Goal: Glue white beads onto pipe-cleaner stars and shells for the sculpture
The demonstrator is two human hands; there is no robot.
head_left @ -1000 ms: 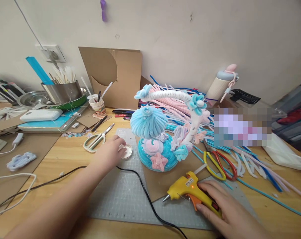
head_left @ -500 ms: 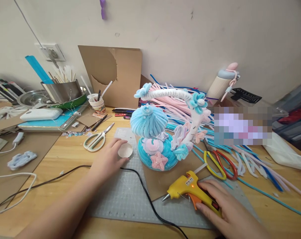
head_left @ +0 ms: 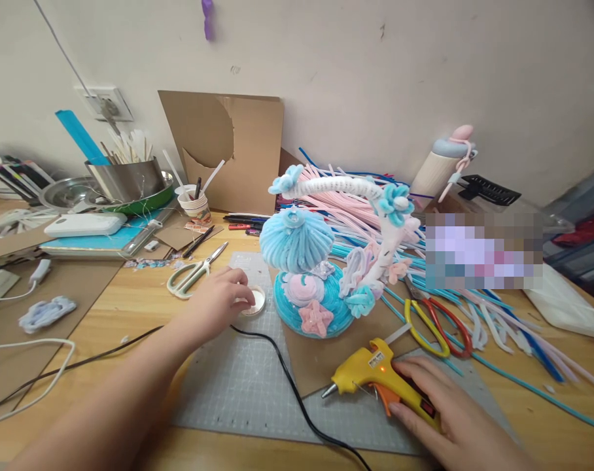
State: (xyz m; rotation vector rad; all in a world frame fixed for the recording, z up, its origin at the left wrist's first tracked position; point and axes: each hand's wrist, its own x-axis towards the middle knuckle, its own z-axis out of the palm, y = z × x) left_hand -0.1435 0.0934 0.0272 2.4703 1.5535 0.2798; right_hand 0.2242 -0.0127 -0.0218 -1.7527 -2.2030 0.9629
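My right hand [head_left: 449, 405] is wrapped round the handle of a yellow hot glue gun [head_left: 366, 373], its orange trigger under my fingers. The gun lies low over the grey cutting mat [head_left: 238, 399], nozzle to the left, a small orange light lit. My left hand [head_left: 223, 297] has its fingers bent together over a small round white dish [head_left: 258, 302]; what the fingertips pinch, if anything, is hidden. Between my hands stands a pipe-cleaner lamp: a blue shell-like shade [head_left: 297, 243], a white arched stem [head_left: 346, 186] with blue flowers, and a round blue base [head_left: 339, 317] bearing a pink starfish [head_left: 316, 318].
White-handled scissors [head_left: 189, 278] lie behind my left hand. Red-and-yellow-handled scissors [head_left: 444, 327] rest right of the lamp, among many pipe cleaners [head_left: 326, 180]. A black cord [head_left: 282, 353] crosses the mat. Cardboard [head_left: 258, 157] leans on the wall; a bottle [head_left: 439, 163] stands at back right.
My left hand's fingers have moved from the dish's side to over it and drawn together. The right hand and glue gun keep their place; the view has shifted slightly.
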